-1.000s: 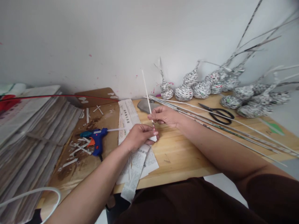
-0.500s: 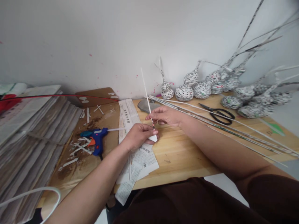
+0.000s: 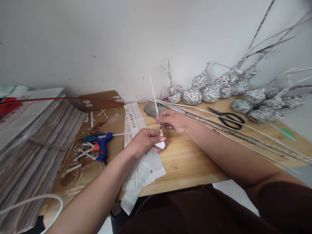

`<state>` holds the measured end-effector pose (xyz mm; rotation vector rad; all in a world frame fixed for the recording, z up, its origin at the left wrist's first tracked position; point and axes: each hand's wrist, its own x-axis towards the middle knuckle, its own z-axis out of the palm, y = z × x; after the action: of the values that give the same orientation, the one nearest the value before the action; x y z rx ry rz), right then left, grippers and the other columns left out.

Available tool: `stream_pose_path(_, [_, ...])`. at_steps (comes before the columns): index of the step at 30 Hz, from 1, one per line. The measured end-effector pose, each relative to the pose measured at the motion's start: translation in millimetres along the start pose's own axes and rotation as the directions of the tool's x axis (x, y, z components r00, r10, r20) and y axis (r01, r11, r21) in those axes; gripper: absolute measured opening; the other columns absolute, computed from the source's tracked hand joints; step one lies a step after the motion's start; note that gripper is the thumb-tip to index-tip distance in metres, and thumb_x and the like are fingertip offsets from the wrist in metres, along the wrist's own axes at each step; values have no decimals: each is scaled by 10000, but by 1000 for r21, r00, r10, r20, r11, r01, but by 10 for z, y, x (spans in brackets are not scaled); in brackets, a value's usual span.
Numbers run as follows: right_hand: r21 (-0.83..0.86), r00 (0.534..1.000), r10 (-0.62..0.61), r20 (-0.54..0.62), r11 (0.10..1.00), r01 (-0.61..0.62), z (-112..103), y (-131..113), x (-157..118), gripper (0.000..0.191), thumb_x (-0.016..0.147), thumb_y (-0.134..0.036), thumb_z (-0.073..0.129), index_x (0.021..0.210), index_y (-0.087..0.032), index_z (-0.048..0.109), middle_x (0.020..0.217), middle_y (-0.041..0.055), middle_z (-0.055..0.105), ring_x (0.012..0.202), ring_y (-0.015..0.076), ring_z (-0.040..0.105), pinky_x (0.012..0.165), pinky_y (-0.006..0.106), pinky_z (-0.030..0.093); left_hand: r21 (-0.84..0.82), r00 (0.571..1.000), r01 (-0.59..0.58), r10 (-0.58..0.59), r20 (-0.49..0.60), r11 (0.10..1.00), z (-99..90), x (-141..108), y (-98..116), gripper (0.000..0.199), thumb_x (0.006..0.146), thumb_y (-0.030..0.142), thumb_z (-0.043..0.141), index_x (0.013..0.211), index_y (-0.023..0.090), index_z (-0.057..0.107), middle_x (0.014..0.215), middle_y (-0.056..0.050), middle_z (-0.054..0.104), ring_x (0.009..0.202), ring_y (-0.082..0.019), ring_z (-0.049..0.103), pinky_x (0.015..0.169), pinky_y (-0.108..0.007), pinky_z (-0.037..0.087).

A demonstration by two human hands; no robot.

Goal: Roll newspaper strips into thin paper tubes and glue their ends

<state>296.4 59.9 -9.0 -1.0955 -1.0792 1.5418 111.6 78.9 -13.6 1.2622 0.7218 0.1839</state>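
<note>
My left hand (image 3: 150, 141) pinches a small white piece of folded paper (image 3: 160, 145) over the wooden table. From it a thin rolled paper stick (image 3: 154, 94) rises, leaning slightly left, its lower part printed in dark and red. The fingers of my right hand (image 3: 171, 120) are closed round the stick a little above my left thumb. Cut newspaper strips (image 3: 133, 118) lie beneath and beside my left hand. A grey stone-like object (image 3: 151, 110) sits just behind my right hand.
A blue glue gun (image 3: 102, 145) and paper scraps lie on a stained board at left, beside a tall newspaper stack (image 3: 44, 139). Black scissors (image 3: 230, 120) and long paper sticks (image 3: 253, 139) are at right. Woven paper gourds (image 3: 192, 96) line the wall.
Both hands have shifted slightly to the right with the paper and stick. My right fingers have turned a little on the stick.
</note>
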Motion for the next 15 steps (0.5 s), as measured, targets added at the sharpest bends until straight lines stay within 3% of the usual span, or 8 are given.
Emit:
stream_pose_path(2, [25, 998, -25, -55, 999, 26, 7, -16, -7, 356, 650, -430, 794, 646, -123, 613, 581, -16, 528, 474, 43, 394, 362, 167, 164, 6, 1000, -4, 4, 15, 1000, -3, 2, -3, 371, 618, 407, 805, 825, 110, 723, 773, -98, 718, 698, -166, 661, 605, -256, 537])
stream_pose_path(7, [-19, 995, 11, 101, 1000, -10, -7, -37, -26, 318, 688, -402, 773, 800, -119, 683, 649, 16, 584, 551, 69, 490, 384, 161, 227, 21, 1000, -12, 12, -10, 1000, -20, 16, -20, 349, 628, 406, 796, 818, 121, 729, 792, -94, 722, 713, -164, 661, 632, -267, 538])
stream_pose_path(11, [-35, 999, -42, -29, 999, 41, -1, -23, -16, 329, 666, -403, 786, 642, -129, 605, 557, -17, 542, 459, 40, 396, 359, 170, 166, 34, 1000, -18, 19, -11, 999, -16, 22, -31, 328, 638, 398, 790, 804, 122, 728, 798, -96, 722, 729, -164, 659, 636, -260, 534])
stream_pose_path(15, [-58, 996, -22, 86, 998, 27, 11, -28, -26, 313, 698, -413, 760, 794, -128, 673, 651, 10, 595, 534, 61, 479, 380, 165, 216, 46, 1000, -20, 20, -13, 999, -8, 20, -34, 323, 649, 405, 781, 800, 125, 725, 802, -94, 721, 731, -161, 656, 637, -257, 535])
